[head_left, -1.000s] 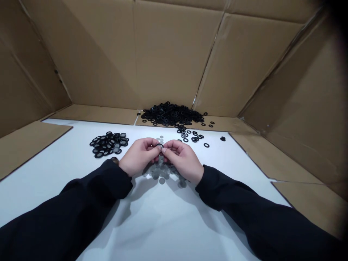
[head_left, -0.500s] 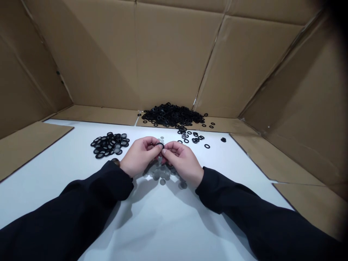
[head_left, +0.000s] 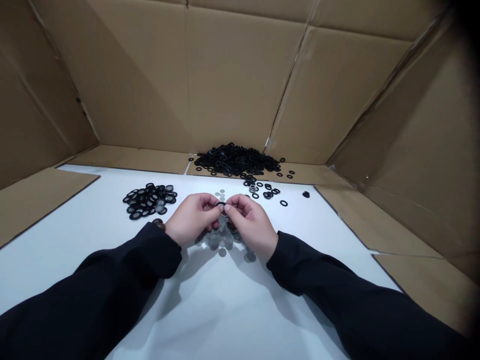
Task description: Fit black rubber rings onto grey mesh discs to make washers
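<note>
My left hand [head_left: 195, 216] and my right hand [head_left: 252, 223] meet in the middle, thumbs and fingers pinched on one black rubber ring [head_left: 220, 203]. Both hands are closed on it, and the fingers cover much of it. Whether a disc sits inside the ring I cannot tell. Beneath the hands lies a heap of small grey mesh discs [head_left: 222, 235], partly hidden by them. To the left, a pile of black rings with grey discs in them [head_left: 150, 200] rests on the white table [head_left: 210, 320].
A large heap of black rings [head_left: 236, 159] lies at the back against the cardboard wall [head_left: 240, 75]. Several loose rings [head_left: 268, 194] are scattered in front of it, with one small dark piece [head_left: 306, 194] farther right. Cardboard strips [head_left: 375, 220] border the table.
The held ring has turned slightly between my fingertips, and the thumbs now lie closer together over it. The whole view has shifted a little; the piles look the same.
</note>
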